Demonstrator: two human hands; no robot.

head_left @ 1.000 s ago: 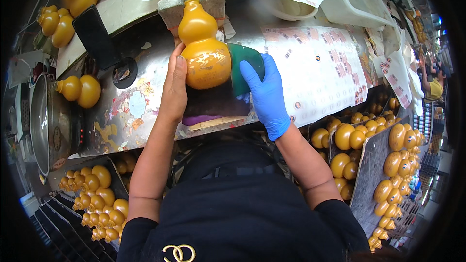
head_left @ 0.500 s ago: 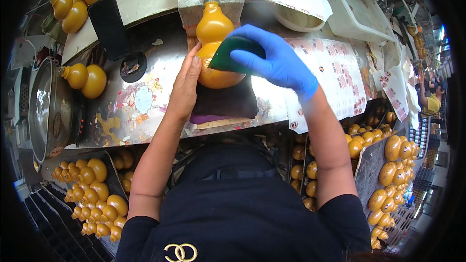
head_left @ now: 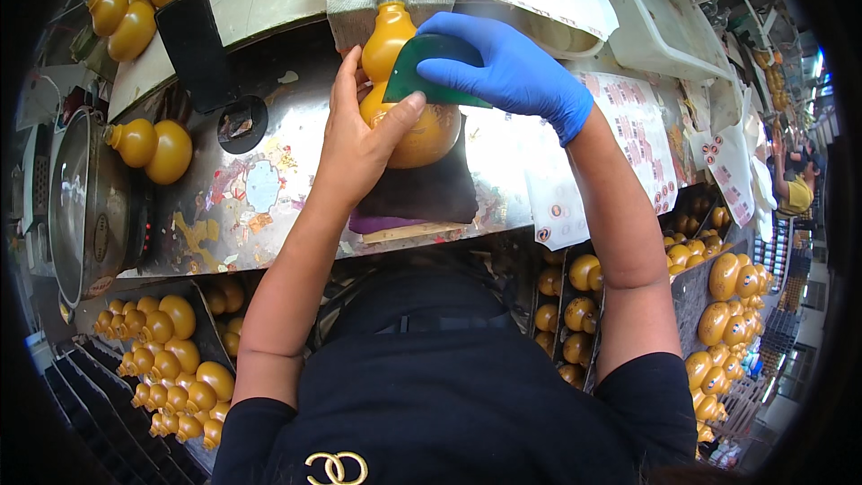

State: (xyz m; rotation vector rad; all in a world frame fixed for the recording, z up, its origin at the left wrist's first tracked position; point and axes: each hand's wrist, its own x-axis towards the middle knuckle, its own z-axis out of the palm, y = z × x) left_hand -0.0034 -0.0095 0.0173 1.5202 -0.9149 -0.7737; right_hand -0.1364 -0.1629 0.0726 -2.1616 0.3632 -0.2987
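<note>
A yellow gourd-shaped bottle (head_left: 422, 148) lies on a dark pad (head_left: 426, 193), its clear-tipped neck pointing away from me. My bare left hand (head_left: 359, 135) grips its left side, fingers around the waist and thumb on the lower bulb. In a blue glove, my right hand (head_left: 516, 76) pinches a green rounded scraper (head_left: 409, 76). The scraper's straight edge is against the bottle near the top of the lower bulb. Its blade and my glove hide part of the bottle's right side.
Printed label sheets (head_left: 628, 126) lie right of the bottle, below a white tray (head_left: 655, 18). At left are a metal pan (head_left: 90, 207), another gourd bottle (head_left: 157, 148) and a dark phone (head_left: 193, 49). Racks of gourd bottles (head_left: 184, 355) flank me below the metal bench (head_left: 202, 238).
My left hand has shifted onto the bottle, its thumb now across the lower bulb. My right hand and the scraper have moved slightly away from me, and the scraper's edge has turned more level.
</note>
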